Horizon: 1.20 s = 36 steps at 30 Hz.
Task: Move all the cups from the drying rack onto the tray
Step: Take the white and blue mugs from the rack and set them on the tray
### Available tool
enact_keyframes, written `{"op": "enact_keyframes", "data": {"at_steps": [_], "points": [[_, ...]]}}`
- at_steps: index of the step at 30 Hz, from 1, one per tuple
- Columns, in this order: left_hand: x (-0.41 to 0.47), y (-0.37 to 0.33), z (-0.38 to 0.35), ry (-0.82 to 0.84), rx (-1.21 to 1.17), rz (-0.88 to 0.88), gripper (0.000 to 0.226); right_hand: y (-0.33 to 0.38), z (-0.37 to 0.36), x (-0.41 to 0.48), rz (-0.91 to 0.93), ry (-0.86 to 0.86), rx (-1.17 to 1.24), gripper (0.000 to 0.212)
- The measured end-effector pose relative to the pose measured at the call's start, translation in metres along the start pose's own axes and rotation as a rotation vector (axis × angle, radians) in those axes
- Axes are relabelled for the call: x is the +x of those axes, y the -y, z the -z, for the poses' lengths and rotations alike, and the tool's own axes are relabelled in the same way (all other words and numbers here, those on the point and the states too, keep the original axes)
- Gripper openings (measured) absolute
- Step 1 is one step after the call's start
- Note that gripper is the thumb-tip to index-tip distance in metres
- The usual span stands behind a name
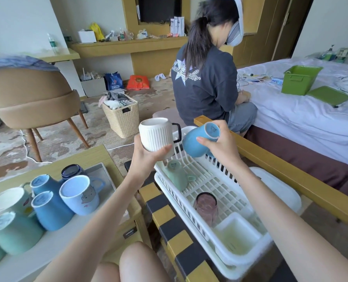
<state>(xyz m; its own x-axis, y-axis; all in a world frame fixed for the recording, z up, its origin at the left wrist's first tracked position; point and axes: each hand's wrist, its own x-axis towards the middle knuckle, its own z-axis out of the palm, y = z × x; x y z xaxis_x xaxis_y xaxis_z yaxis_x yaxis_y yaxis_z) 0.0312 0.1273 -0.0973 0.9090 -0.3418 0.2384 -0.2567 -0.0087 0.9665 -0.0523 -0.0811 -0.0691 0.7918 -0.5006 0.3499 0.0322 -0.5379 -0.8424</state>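
The person sits in front of a white plastic drying rack [213,202] and has both arms stretched out over it. The left hand [148,157] is closed around a white ribbed mug [156,137] with a black handle; the fingers wrap under its lower part, and the mug is upside down, lifted above the near-left edge of the rack. The right hand [220,143] grips a blue cup [199,141] from the side, thumb on one side and fingers on the other. This cup is tilted, its base turned up and toward the camera, and it is held above the far end of the rack.

In the rack two cups are left. A pale green mug [177,176] lies upside down and leaning near the left wall, its handle pointing right. A pink glass [206,206] stands inverted nearer to the person, just beside a white cutlery box [236,235] in the rack's near corner.

On the left, on a low wooden table [87,157], is a grey tray [105,176]. Several cups [46,202] are grouped there upside down, close together: light blue, blue, white, teal and one dark blue at the back.

Behind the rack, another person [207,78] in a dark shirt sits with the back turned, beside a bed [303,119] with a green box [299,80] on it.
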Motion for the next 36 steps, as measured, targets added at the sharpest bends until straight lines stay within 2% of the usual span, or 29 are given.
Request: {"op": "enact_keyframes", "data": {"at_steps": [4, 8, 17, 22, 25, 29, 36], "points": [[-0.014, -0.008, 0.035, -0.08, -0.035, -0.04, 0.083, 0.045, -0.012, -0.022, 0.105, -0.028, 0.111, 0.048], [-0.036, -0.01, 0.082, -0.174, -0.002, -0.058, 0.087, 0.083, -0.037, -0.047, 0.181, 0.033, 0.178, 0.047], [-0.113, 0.014, 0.195, -0.36, 0.152, 0.042, 0.07, 0.104, -0.146, -0.103, 0.12, 0.297, 0.324, 0.048], [-0.153, 0.041, 0.24, -0.473, 0.186, 0.131, 0.088, 0.093, -0.208, -0.123, 0.122, 0.463, 0.265, 0.049], [-0.172, 0.059, 0.259, -0.516, 0.243, 0.174, 0.091, 0.087, -0.231, -0.131, 0.136, 0.53, 0.174, 0.047], [-0.195, 0.078, 0.276, -0.521, 0.322, 0.219, 0.093, 0.093, -0.245, -0.133, 0.154, 0.562, 0.143, 0.047], [-0.219, 0.093, 0.291, -0.505, 0.431, 0.229, 0.098, 0.1, -0.269, -0.151, 0.146, 0.72, 0.113, 0.052]]}}
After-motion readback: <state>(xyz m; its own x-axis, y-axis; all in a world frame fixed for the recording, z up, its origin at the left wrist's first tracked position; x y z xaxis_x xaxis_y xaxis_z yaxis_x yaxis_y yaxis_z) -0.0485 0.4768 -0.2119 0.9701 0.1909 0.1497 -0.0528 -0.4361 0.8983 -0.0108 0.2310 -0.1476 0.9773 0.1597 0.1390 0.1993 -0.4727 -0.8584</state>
